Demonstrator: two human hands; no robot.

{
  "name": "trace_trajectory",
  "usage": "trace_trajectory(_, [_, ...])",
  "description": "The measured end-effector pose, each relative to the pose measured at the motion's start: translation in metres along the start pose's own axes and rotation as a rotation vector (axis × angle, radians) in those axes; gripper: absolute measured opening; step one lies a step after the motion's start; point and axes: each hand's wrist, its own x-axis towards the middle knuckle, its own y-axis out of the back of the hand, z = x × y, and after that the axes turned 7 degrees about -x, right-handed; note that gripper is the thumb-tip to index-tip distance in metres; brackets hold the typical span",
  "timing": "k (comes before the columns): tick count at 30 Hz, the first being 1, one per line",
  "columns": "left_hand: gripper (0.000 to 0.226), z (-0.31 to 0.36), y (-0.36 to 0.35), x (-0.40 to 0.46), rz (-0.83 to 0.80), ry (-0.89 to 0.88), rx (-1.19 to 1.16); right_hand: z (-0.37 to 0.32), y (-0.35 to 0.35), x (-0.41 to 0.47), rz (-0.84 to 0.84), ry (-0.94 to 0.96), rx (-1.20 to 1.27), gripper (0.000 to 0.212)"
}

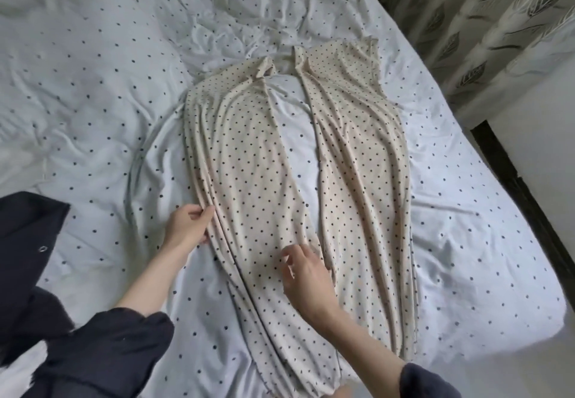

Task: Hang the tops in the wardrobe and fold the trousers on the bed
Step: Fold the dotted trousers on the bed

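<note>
Head view: hands (186, 226) on trousers (298, 161).

Cream, dark-dotted soft jersey trousers (298, 186) lie flat and lengthwise on the white dotted bed sheet (93, 86), legs spread slightly apart, cuffs far, fabric lightly wrinkled.

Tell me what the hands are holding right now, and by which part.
The left hand grips the cream dotted trousers at the outer edge of their left leg. The right hand hovers or rests over the crotch area, fingers loosely curled, holding nothing clearly.
</note>
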Motion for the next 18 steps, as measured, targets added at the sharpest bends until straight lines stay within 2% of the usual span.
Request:
trace_trajectory(5, [0.015,0.007,0.003,-0.008,-0.062,0.060,-0.149,-0.020,-0.032,-0.019,-0.092,0.002,0.006,0.023])
trace_trajectory(8, [0.015,0.019,0.008,-0.018,-0.088,0.021,-0.212,-0.028,-0.049,-0.029,-0.163,-0.028,-0.010,0.028])
trace_trajectory(10, [0.014,0.027,0.013,-0.024,-0.170,0.007,-0.290,-0.032,-0.060,-0.035,-0.195,-0.060,-0.034,0.026])
trace_trajectory(13, [0.013,0.037,0.012,-0.035,-0.307,-0.011,-0.388,-0.032,-0.068,-0.044,-0.163,-0.140,-0.007,0.020])
trace_trajectory(16, [0.017,0.050,-0.003,-0.042,-0.349,-0.064,-0.413,-0.021,-0.056,-0.047,-0.115,-0.217,0.091,0.034])
trace_trajectory(18, [0.019,0.063,-0.019,-0.047,-0.355,-0.092,-0.433,-0.006,-0.036,-0.048,-0.065,-0.274,0.211,0.032])
